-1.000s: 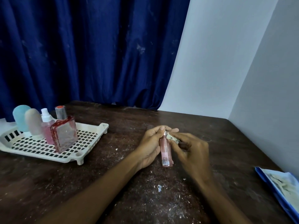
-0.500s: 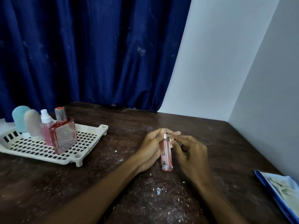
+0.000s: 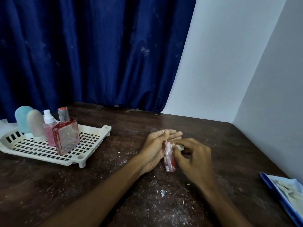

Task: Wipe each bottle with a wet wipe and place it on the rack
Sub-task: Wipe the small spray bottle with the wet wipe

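A slim pink bottle (image 3: 168, 158) stands upright at the middle of the dark table (image 3: 114, 169). My left hand (image 3: 154, 149) holds it from the left, thumb over its top. My right hand (image 3: 195, 159) pinches a crumpled white wet wipe (image 3: 176, 146) against the bottle's upper side. At the left stands a white perforated rack (image 3: 91, 145). It holds a blue bottle (image 3: 22, 118), a beige bottle (image 3: 35, 122), a small pink spray bottle (image 3: 49, 128) and a square red bottle (image 3: 66, 135).
A blue wet-wipe pack (image 3: 285, 194) lies at the right edge of the table. White crumbs and scraps are scattered over the tabletop in front of the hands. A blue curtain hangs behind, and white walls close the right side.
The right hand with the wipe has slid down from the bottle's tip to its upper side. The left thumb now covers the top. The camera has tilted slightly.
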